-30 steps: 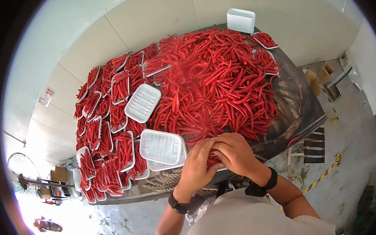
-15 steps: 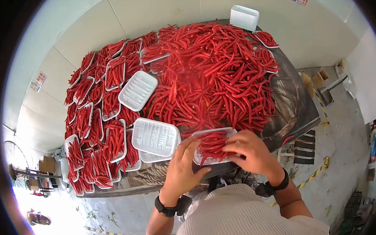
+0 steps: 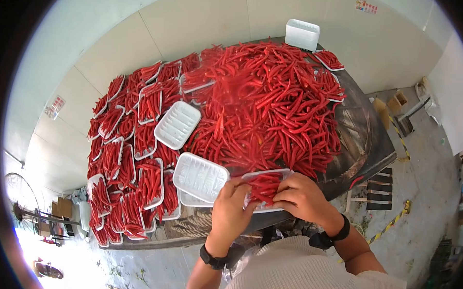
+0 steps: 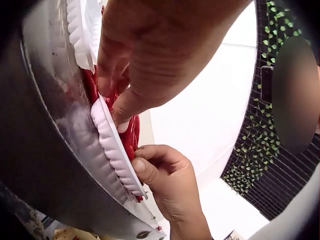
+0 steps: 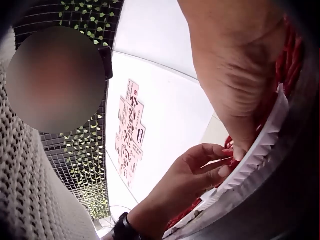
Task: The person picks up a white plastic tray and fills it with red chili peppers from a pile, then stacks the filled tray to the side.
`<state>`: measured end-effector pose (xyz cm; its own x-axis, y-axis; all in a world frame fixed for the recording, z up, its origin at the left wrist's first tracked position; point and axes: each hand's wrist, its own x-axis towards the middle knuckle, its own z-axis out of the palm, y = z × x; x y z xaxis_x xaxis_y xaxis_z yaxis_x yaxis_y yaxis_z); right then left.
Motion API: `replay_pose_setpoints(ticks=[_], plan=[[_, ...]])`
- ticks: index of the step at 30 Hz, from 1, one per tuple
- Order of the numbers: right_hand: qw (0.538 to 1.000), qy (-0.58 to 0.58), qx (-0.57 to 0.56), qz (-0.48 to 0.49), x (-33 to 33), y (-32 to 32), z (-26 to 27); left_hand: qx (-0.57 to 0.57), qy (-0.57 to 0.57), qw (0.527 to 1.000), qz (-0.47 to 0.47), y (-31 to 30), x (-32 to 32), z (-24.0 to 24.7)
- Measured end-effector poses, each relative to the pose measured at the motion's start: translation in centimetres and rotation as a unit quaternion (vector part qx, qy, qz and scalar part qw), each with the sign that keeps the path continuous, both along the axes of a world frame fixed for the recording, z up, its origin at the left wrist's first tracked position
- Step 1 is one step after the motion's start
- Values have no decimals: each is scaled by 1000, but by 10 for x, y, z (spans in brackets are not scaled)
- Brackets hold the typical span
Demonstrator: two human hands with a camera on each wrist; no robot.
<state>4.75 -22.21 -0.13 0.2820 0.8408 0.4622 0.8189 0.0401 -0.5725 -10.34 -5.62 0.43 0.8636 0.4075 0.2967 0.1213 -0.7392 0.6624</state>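
In the head view, a white ribbed tray (image 3: 269,209) filled with red chili peppers (image 3: 264,186) lies at the table's near edge. My left hand (image 3: 229,208) is at the tray's left end, thumb and fingers bent around peppers there. At the opposite end, my right hand (image 3: 306,199) pinches peppers between thumb and fingers. The left wrist view shows the ribbed tray side (image 4: 111,145) with peppers rising above its rim, and the right hand (image 4: 172,187) gripping them. From the right wrist, the left hand (image 5: 175,182) appears pinching pepper ends just above the rim.
A large heap of loose chilies (image 3: 281,106) covers the table's middle. Filled trays (image 3: 153,183) crowd the left side. Bare trays (image 3: 201,177) lie left of my hands, with another (image 3: 178,125) behind. A tray stack (image 3: 302,34) stands at the back right.
The hands were cupped together over the peppers, then parted and uncovered the tray. Now they have moved in on the peppers from both ends. The head view has shifted slightly.
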Motion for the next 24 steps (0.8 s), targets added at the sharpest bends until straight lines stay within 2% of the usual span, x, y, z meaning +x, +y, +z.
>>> replay_pose_setpoints(ticks=[3,4,6,8,10,11,12,15,17,19,21,22,24], plan=[[995,5,45,-91,19,-10,15,20,-23,999,8,-2,-4,8],[994,3,49,-95,30,-12,19,24,-25,999,5,-1,-7,10],[980,-103,17,-171,48,-11,27,-17,-25,999,36,2,-9,14],[979,-102,7,-174,56,-2,27,8,-46,998,32,-1,-5,23],[971,-154,-55,-172,64,8,18,-33,-56,998,4,-7,-1,29],[978,-128,-59,-156,70,11,12,-14,-41,998,-34,-8,1,30],[978,-128,-56,-155,72,11,14,-12,-41,999,-32,-11,4,34],[978,-131,-46,-155,70,9,17,57,24,994,-88,-16,11,49],[980,-75,41,-180,69,4,16,81,23,992,-91,-15,20,53],[979,-57,57,-189,62,-4,19,108,17,989,-102,-16,28,52],[979,-40,88,-177,51,-12,24,34,-23,995,-91,-16,35,47],[978,-39,90,-185,43,-14,30,37,-22,994,-99,-17,36,47],[990,-32,91,-101,29,-14,40,-38,-15,994,-105,-19,37,45]])
